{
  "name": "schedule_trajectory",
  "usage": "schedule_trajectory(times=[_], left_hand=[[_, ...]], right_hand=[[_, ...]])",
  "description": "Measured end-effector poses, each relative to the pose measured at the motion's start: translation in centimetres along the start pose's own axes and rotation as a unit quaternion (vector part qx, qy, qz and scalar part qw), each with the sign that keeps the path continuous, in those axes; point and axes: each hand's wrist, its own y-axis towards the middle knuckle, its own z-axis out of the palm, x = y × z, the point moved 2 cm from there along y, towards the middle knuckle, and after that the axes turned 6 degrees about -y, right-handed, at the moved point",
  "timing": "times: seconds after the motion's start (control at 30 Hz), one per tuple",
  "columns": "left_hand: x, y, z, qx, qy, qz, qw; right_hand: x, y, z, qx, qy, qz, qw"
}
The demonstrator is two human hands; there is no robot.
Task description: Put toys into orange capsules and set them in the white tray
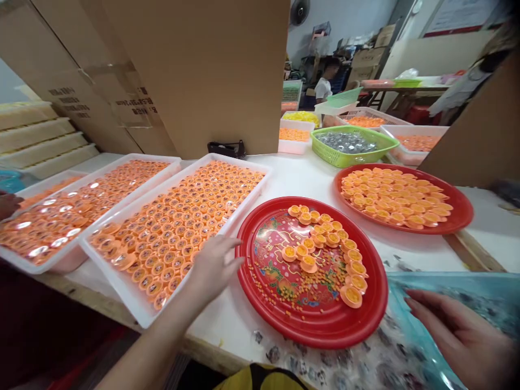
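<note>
My left hand [216,266] is over the right edge of a white tray [255,197], beside a red round tray [312,338]. Its thumb and forefinger are apart with nothing visible between them. The white tray holds rows of orange cups [174,216] with dark printed tops. On the red round tray sit several orange cups [333,239] with small orange pellets [303,284] inside and scattered around them. My right hand [459,336] is at the near-left edge of a blue tray [450,279] of clear printed discs. Its fingers are pressed together; anything in them is hidden.
Another red tray [467,214] of orange cups lies behind. A green basket [325,154] holds shiny silver pieces. More filled white trays stand left, near another person's hand [8,205]. Cardboard [219,70] walls the back. Loose clear discs [320,360] lie along the front.
</note>
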Motion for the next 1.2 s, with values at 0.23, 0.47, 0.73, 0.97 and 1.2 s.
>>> schedule_trajectory(times=[0.23,0.47,0.73,0.97,1.2], left_hand=[[-4.8,6.6,10.3,0.136,-0.019,0.100,0.986],[-4.9,4.9,9.1,0.146,-0.044,0.082,0.985],[-6.3,3.0,7.5,0.193,-0.182,0.019,0.964],[-5.2,2.9,7.6,0.179,-0.249,-0.047,0.951],[-5.7,1.2,7.5,0.184,-0.376,-0.070,0.906]], right_hand=[[-1.2,-1.0,-1.4,0.010,-0.092,-0.007,0.996],[0.5,-1.6,-0.7,0.085,-0.116,-0.064,0.988],[0.9,-1.6,1.2,0.180,-0.162,-0.061,0.968],[-0.7,-1.6,0.6,0.147,-0.113,-0.061,0.981],[2.9,-1.1,-2.1,0.042,-0.005,-0.023,0.999]])
